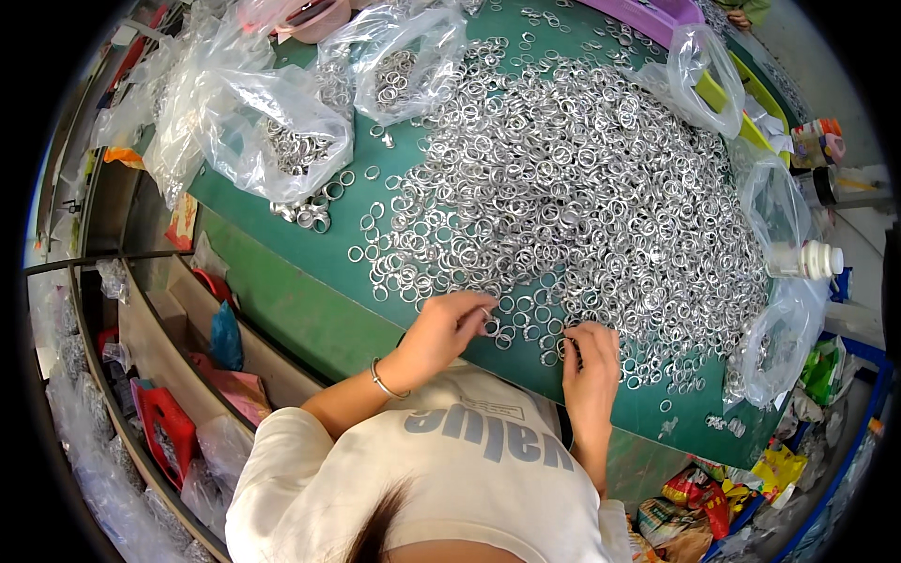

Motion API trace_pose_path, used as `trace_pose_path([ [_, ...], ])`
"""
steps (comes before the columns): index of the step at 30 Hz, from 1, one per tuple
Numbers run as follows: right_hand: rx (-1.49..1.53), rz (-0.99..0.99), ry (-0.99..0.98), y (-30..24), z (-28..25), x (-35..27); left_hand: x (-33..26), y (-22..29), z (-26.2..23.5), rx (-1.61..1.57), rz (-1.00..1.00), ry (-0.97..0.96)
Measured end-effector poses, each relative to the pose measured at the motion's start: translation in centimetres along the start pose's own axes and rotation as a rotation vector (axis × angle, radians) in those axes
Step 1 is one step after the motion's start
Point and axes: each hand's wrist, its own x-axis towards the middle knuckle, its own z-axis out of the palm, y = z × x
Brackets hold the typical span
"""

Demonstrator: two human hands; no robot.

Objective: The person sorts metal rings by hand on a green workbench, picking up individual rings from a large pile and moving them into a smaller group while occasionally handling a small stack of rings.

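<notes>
A big heap of small silver metal rings [572,188] covers the green table [282,253]. My left hand [449,328] rests at the near edge of the heap, its fingertips pinching a ring [487,314]. A thin bracelet [383,383] circles that wrist. My right hand [591,361] lies flat on the table beside it, fingers curled over loose rings [554,349] at the heap's near edge. Whether it holds any of them I cannot tell.
Clear plastic bags with rings [282,131] lie at the far left, another bag [404,66] behind. More bags [779,347] and a white bottle [807,260] sit at the right. Yellow and purple trays [723,94] stand at the far right. Cluttered shelves [169,375] run below the table's left edge.
</notes>
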Motion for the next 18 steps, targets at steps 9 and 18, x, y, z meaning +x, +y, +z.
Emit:
trace_pose_path([
  [9,-0.146,0.012,0.061,0.0,-1.1,0.1,0.0,0.1,-0.5,0.124,-0.007,0.089],
  [18,-0.194,0.047,0.059,0.1,0.9,0.5,-0.4,-0.7,-1.1,-0.39,-0.073,-0.042],
])
